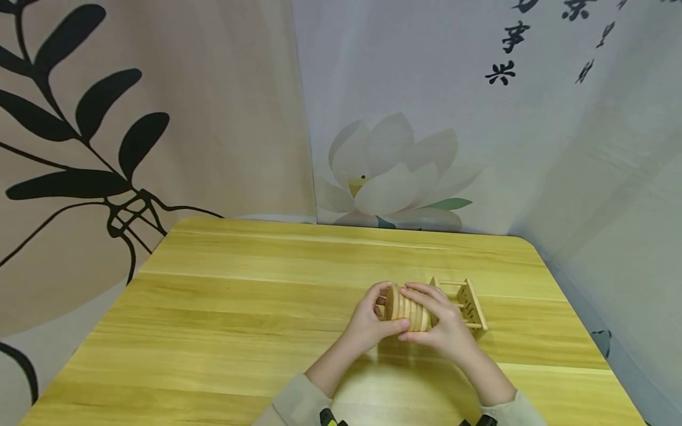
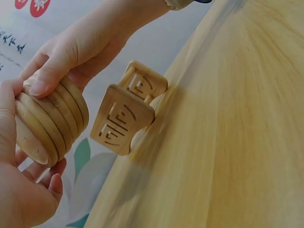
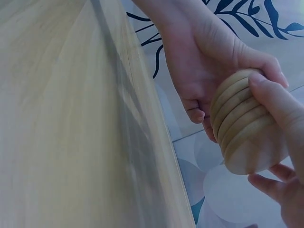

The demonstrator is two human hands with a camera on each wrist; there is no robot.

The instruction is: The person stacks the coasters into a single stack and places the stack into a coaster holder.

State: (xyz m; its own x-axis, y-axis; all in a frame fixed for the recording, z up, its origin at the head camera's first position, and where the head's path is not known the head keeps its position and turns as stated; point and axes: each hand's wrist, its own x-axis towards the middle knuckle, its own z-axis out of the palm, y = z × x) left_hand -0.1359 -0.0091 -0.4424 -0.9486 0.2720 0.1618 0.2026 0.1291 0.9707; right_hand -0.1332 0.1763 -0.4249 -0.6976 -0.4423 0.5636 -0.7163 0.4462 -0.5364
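Observation:
Between both hands, above the table, is a stack of round wooden coasters (image 1: 411,312), its discs lying face to face with the stack turned on its side. My left hand (image 1: 371,318) grips the left end, thumb in front and fingers behind. At the other end, my right hand (image 1: 439,319) holds the stack with its thumb below and fingers over the top. Just beyond the right hand stands a wooden holder (image 2: 122,118) with slotted cut-outs in its end panels and thin rods joining them. In the head view the right hand hides part of this holder.
A light wooden table (image 1: 240,313) lies under the hands, its far edge against hanging cloths. One cloth (image 1: 394,171) carries a printed lotus; another, at left, shows dark leaves (image 1: 96,100).

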